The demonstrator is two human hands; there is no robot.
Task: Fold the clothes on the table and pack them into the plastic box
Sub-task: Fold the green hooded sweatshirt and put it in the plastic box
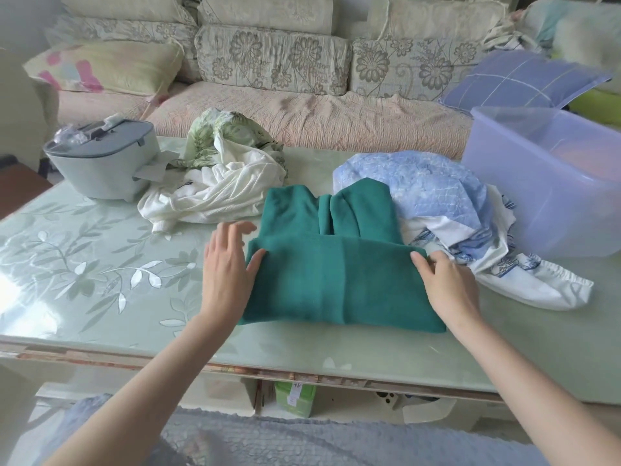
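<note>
Head view: a half-folded green sweater [336,284] lies mid-table [84,270], the left hand [228,267] straight-fingered with its thumb on the left edge, the right hand [448,285] pinching the right corner; it looks soft, thick and floppy, likely best held at both side edges.

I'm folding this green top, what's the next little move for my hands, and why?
Probably fold the doubled lower band of the green top once more, away from you, over the part that sticks out beyond it. Your left hand and right hand sit at its two side edges, and the plastic box likely needs a compact bundle.
</note>
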